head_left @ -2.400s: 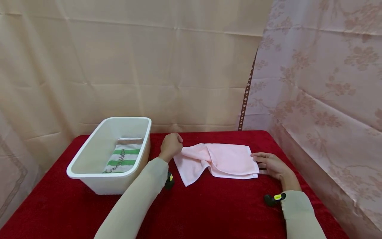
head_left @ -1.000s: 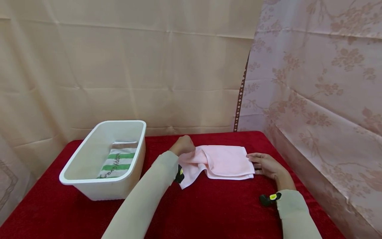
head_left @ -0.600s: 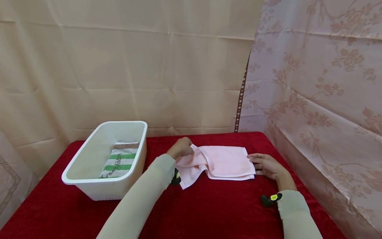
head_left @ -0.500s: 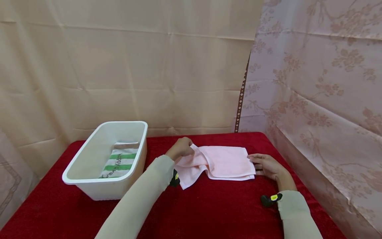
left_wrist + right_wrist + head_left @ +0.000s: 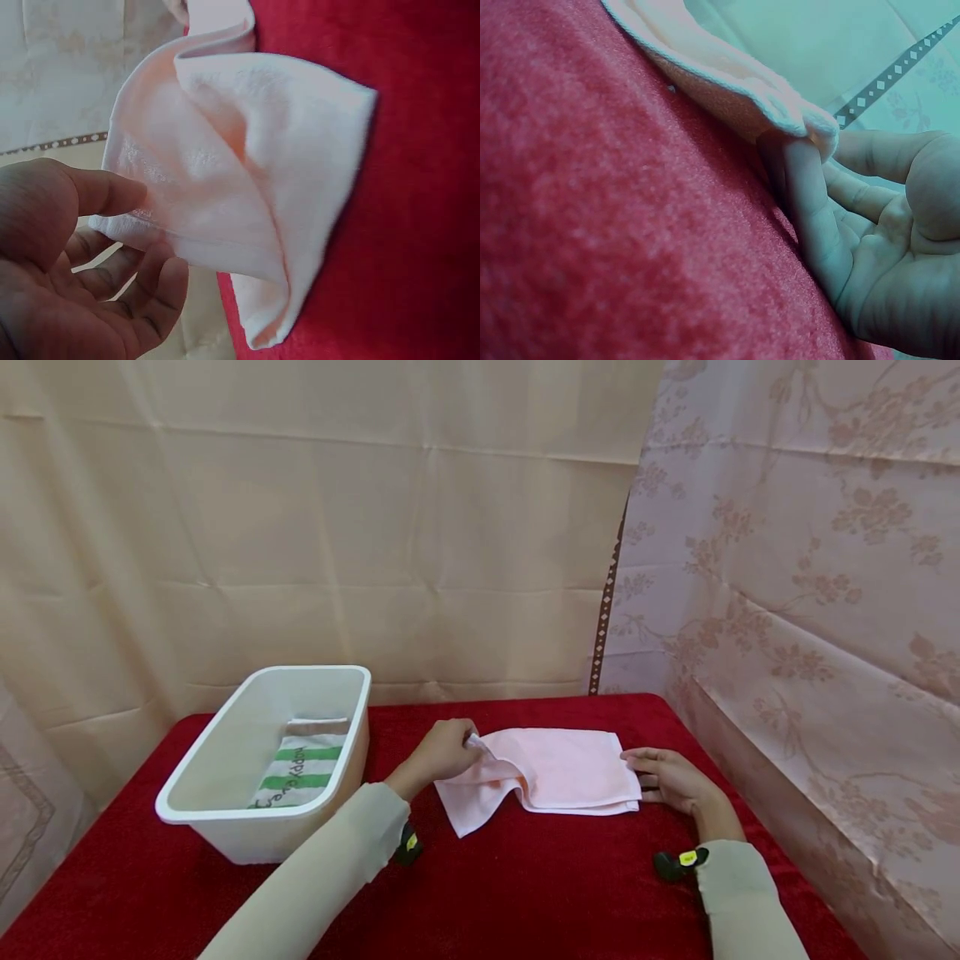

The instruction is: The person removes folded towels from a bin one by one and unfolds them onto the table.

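Note:
A pale pink towel [image 5: 570, 768] lies folded on the red-covered table, its left part rumpled with one corner hanging toward the front. My left hand [image 5: 444, 750] pinches the towel's upper left edge and holds it slightly raised. In the left wrist view, the thumb [image 5: 112, 191] lies on one face of the cloth and fingertips are behind it. At the towel's right end, my right hand [image 5: 671, 779] pinches the short edge. Seen from the right wrist, fingers [image 5: 810, 202] tuck under the folded layers at the edge; the thumb tip is hidden behind the cloth.
A white plastic basin [image 5: 262, 814] stands on the left of the table. Inside it lies a folded towel [image 5: 307, 766] with green and white stripes and lettering. Beige and floral curtains [image 5: 375, 527] hang close behind and to the right of the red tablecloth [image 5: 517, 893].
My left hand first moved right over the towel's rumpled left part, then drew back left with its edge between the fingers. My right hand stays at the right end.

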{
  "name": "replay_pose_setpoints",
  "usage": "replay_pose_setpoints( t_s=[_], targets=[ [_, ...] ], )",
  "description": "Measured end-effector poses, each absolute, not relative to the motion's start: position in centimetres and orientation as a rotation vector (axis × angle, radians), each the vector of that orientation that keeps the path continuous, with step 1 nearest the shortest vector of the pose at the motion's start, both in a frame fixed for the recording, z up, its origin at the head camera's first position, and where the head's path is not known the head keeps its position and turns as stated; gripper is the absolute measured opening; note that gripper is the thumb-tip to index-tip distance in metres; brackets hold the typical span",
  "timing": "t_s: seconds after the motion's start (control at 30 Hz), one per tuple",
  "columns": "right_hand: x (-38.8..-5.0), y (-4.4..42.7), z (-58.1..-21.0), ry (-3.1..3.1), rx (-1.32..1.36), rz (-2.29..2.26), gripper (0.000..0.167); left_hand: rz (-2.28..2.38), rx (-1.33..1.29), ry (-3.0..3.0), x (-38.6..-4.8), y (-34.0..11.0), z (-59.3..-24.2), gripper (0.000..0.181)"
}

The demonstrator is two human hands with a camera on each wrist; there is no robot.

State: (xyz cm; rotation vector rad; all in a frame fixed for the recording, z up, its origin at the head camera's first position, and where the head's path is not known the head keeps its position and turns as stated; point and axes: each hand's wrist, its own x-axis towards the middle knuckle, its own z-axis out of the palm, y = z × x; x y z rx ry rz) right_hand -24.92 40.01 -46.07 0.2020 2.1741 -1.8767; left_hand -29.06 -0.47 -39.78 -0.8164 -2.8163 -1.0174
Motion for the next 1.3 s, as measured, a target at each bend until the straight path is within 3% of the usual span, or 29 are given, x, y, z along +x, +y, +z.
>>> replay_pose_setpoints(
  t_s=[0.2, 0.73, 1.03, 1.3],
  targets=[
    [-24.9, 40.0, -46.1, 2.171, 0.204, -1.878, 0.051, -0.974, -0.899, -2.737, -27.3, -1.3, -40.2, 0.006],
    [-25.1, 39.9, -46.4, 2.174, 0.21, -1.876, 0.049, -0.224, -1.237, -2.778, -21.7, -2.0, -42.1, 0.004],
    [-25.0, 40.0, -46.2, 2.166, 0.205, -1.876, 0.048, -0.106, -1.246, -2.828, -20.9, -1.8, -42.9, 0.017],
    [-25.0, 40.1, -46.0, 2.163, 0.197, -1.885, 0.046, 0.019, -1.096, -2.831, -21.1, 0.6, -43.1, 0.029]
  ],
)
